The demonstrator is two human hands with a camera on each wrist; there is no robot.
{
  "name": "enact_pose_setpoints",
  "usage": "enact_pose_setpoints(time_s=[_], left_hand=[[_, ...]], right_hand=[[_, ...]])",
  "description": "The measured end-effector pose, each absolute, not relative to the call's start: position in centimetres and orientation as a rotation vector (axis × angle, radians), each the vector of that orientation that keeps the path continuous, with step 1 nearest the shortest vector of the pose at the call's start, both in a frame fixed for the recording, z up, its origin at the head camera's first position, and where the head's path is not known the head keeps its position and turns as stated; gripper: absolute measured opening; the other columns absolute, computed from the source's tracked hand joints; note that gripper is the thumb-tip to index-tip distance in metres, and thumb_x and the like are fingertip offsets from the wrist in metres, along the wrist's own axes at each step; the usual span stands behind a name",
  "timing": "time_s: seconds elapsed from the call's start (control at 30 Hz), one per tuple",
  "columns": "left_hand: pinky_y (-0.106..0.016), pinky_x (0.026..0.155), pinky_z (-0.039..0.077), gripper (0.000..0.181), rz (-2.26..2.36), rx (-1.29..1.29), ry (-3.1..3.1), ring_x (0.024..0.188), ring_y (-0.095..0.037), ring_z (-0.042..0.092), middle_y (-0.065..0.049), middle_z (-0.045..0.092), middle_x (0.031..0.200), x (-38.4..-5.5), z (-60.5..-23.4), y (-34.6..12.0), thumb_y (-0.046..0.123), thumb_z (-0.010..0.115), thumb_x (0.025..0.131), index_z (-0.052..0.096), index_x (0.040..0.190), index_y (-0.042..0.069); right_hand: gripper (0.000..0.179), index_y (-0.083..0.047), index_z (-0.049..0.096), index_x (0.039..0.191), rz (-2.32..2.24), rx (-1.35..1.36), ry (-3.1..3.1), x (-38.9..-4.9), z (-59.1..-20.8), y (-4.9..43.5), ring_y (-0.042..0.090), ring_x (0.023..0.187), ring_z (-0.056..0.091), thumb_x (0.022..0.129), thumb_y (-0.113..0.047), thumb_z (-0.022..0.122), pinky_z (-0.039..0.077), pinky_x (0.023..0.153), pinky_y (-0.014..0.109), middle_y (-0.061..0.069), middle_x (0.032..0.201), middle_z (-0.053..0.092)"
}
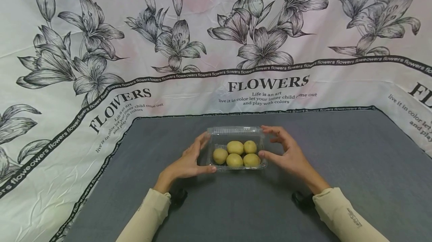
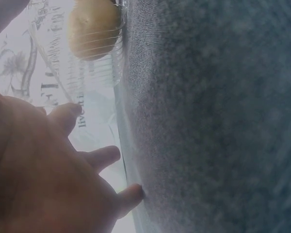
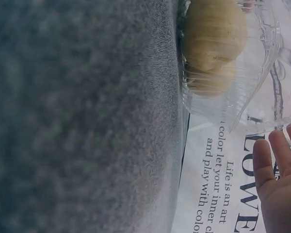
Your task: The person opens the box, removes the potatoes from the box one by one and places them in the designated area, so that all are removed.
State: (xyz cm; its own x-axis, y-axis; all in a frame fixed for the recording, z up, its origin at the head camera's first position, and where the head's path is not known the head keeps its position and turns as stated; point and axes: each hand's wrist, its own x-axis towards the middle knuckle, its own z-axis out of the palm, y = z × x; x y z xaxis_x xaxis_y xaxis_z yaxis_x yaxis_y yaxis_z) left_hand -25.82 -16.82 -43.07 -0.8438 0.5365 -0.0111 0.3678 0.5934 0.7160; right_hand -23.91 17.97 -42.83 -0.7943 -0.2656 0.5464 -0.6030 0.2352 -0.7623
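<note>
A clear plastic box (image 1: pixel 208 152) sits on the grey tabletop, with several round yellow fruits (image 1: pixel 234 147) inside. Its transparent lid (image 1: pixel 236 130) shows along the far side. My left hand (image 1: pixel 189 159) spreads beside the box, thumb at the near left corner and fingertips by the far left corner. On the other side, my right hand (image 1: pixel 287 152) has its thumb at the right wall and its index fingertip by the lid's far right corner. In both wrist views the fingers reach out fairly straight next to the ribbed plastic, and one fruit (image 2: pixel 94 29) shows through it.
A grey cloth (image 1: pixel 236 208) covers the table. White fabric (image 1: pixel 189 96) printed with lilies and lettering hangs behind it and along both sides. Dark wrist straps (image 1: pixel 178 198) sit below both hands, near the pale sleeves (image 1: pixel 148 212).
</note>
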Motion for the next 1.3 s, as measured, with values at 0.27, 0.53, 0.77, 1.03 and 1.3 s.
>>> enact_pose_setpoints(time_s=[0.27, 0.53, 0.77, 1.03, 1.3], left_hand=[[-0.067, 0.122, 0.007, 0.107, 1.069, 0.742, 2.614, 0.159, -0.026, 0.016, 0.004, 0.015, 0.172, -25.9, -43.1, -16.8, 0.051, 0.077, 0.086, 0.009, 0.164, 0.023], [-0.066, 0.122, 0.008, 0.102, 1.042, 0.739, 2.625, 0.157, -0.025, 0.023, 0.008, 0.012, 0.172, -25.9, -43.1, -16.9, 0.052, 0.075, 0.088, 0.014, 0.164, 0.022], [-0.068, 0.12, 0.011, 0.101, 1.03, 0.75, 2.63, 0.156, -0.028, 0.026, 0.006, 0.011, 0.173, -25.7, -42.9, -16.9, 0.053, 0.075, 0.088, 0.016, 0.163, 0.021], [-0.067, 0.121, 0.01, 0.1, 1.023, 0.751, 2.626, 0.157, -0.025, 0.024, 0.011, 0.009, 0.172, -25.8, -43.0, -16.9, 0.053, 0.075, 0.088, 0.017, 0.163, 0.022], [-0.069, 0.12, 0.01, 0.1, 1.029, 0.769, 2.627, 0.158, -0.026, 0.02, 0.011, 0.01, 0.172, -25.8, -43.1, -16.9, 0.053, 0.076, 0.087, 0.019, 0.163, 0.023]], right_hand=[[0.072, -0.014, 0.051, 0.146, 1.55, 0.759, -2.227, -24.3, -42.5, 17.8, -0.003, 0.133, 0.047, 0.082, 0.004, 0.081, 0.042, 0.101, 0.021, 0.008, 0.149, 0.053], [0.082, -0.019, 0.044, 0.154, 1.577, 0.745, -2.228, -25.0, -42.2, 17.6, -0.002, 0.134, 0.046, 0.084, 0.003, 0.08, 0.042, 0.102, 0.025, 0.009, 0.154, 0.048], [0.087, -0.021, 0.038, 0.158, 1.604, 0.701, -2.251, -25.4, -41.9, 17.5, -0.002, 0.135, 0.044, 0.085, 0.0, 0.08, 0.038, 0.107, 0.022, 0.015, 0.154, 0.047], [0.092, -0.03, 0.032, 0.16, 1.629, 0.65, -2.276, -26.1, -41.6, 17.4, 0.015, 0.138, 0.046, 0.087, -0.004, 0.08, 0.037, 0.112, 0.026, 0.014, 0.154, 0.049], [0.096, -0.037, 0.027, 0.161, 1.632, 0.622, -2.29, -26.7, -41.4, 17.4, 0.031, 0.142, 0.045, 0.087, -0.008, 0.081, 0.038, 0.112, 0.028, 0.011, 0.156, 0.047]])
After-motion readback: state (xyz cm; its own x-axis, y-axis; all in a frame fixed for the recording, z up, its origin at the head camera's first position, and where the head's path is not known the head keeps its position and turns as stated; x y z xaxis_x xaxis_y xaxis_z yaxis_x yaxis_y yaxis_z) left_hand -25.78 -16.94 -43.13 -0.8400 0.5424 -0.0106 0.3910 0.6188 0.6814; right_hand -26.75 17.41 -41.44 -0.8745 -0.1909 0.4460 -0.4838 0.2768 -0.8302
